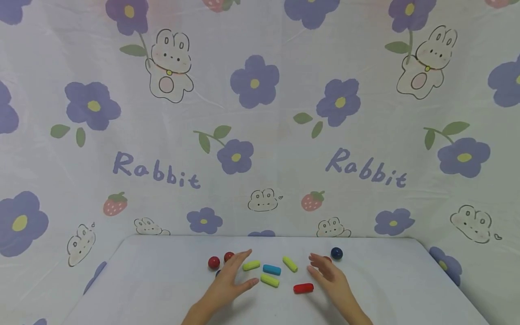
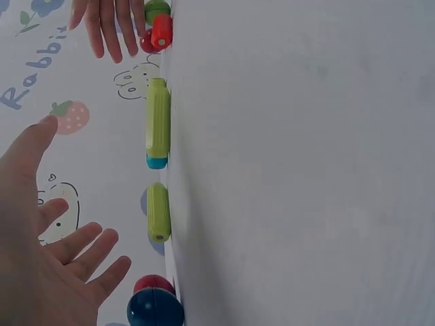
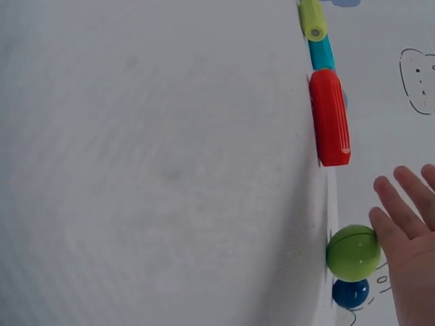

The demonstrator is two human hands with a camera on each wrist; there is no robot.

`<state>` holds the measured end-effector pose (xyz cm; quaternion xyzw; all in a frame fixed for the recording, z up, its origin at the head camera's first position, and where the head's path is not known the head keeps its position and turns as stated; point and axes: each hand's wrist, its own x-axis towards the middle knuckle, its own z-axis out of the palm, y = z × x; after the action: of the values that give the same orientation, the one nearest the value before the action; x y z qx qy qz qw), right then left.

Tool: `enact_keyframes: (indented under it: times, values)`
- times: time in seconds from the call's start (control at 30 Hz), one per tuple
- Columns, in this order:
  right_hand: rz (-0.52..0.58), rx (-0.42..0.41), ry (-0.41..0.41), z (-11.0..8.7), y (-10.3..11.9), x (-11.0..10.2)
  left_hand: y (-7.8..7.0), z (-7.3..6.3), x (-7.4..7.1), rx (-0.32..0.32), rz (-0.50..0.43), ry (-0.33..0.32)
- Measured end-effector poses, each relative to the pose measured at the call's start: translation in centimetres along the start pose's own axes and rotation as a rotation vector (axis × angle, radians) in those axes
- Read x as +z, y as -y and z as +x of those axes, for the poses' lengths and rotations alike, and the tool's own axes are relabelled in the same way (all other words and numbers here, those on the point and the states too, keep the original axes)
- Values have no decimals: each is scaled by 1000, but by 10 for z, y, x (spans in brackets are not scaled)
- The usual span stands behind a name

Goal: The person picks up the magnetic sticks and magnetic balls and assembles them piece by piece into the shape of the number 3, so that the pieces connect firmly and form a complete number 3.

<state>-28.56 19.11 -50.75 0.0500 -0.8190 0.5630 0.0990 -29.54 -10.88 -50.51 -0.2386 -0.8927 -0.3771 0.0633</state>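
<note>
My left hand [image 1: 227,286] is held over the left part of the table, fingers apart and holding nothing. Close by are two red balls [image 1: 213,262] and a dark blue ball [image 2: 155,308], which the hand mostly covers in the head view. Between the hands lie three yellow-green ridged cylinders [image 1: 270,280], a blue one [image 1: 271,270] and a red one [image 1: 303,288]. My right hand [image 1: 334,280], also empty with fingers extended, is just right of the red cylinder. A green ball [image 3: 353,252] near its fingers is hidden in the head view.
Past the right hand sit another dark blue ball [image 1: 336,253] and a red ball partly covered by the fingers. Everything stands on a white table [image 1: 162,271]. A cloth [image 1: 280,126] printed with flowers and rabbits hangs behind the table's back edge.
</note>
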Motion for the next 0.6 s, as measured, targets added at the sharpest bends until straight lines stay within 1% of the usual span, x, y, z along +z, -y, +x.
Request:
enact_keyframes:
  times: [0.13,0.27,0.43,0.53,0.6]
  values:
    - [8,-6,-48,-1,-3,-5,-2,0,5,-27,-45,24]
    - [32,-14,-78,-2,-6,-10,-3,0,10,-37,-63,32]
    - [3,-37,-143,-3,-10,-13,-5,-1,15,-52,-108,38]
    - [9,-33,-194,-4,-13,-14,-5,-1,18,-30,-117,34]
    - [16,-26,-219,-5,-15,-14,-4,-1,20,-4,-122,29]
